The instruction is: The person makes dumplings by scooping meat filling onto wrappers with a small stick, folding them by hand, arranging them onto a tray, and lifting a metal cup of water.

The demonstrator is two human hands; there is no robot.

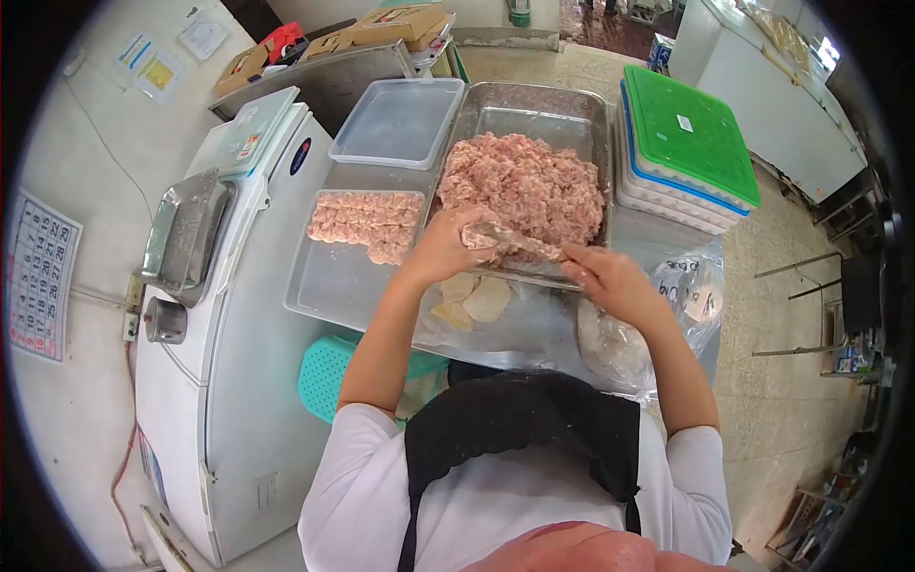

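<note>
My left hand (446, 246) is closed around a small dumpling wrapper (474, 234) with meat in it, mostly hidden by the fingers. In my right hand (610, 278) is a narrow spatula (534, 246), its blade smeared with meat and its tip at the left hand. Both hands are over the near edge of a metal tray (612, 124), which holds a large mound of ground meat (524, 181). Pale round wrappers (486, 298) lie on the table just below the hands. To the left, a clear plastic container (329, 291) holds rows of filled dumplings (367, 219).
An inverted-looking clear plastic lid (398, 122) lies at the back left. Stacked containers with a green lid (691, 129) stand right of the tray. Plastic bags (615, 348) lie at the near right. A white freezer (253, 381) is at the left, beside a turquoise stool (329, 377).
</note>
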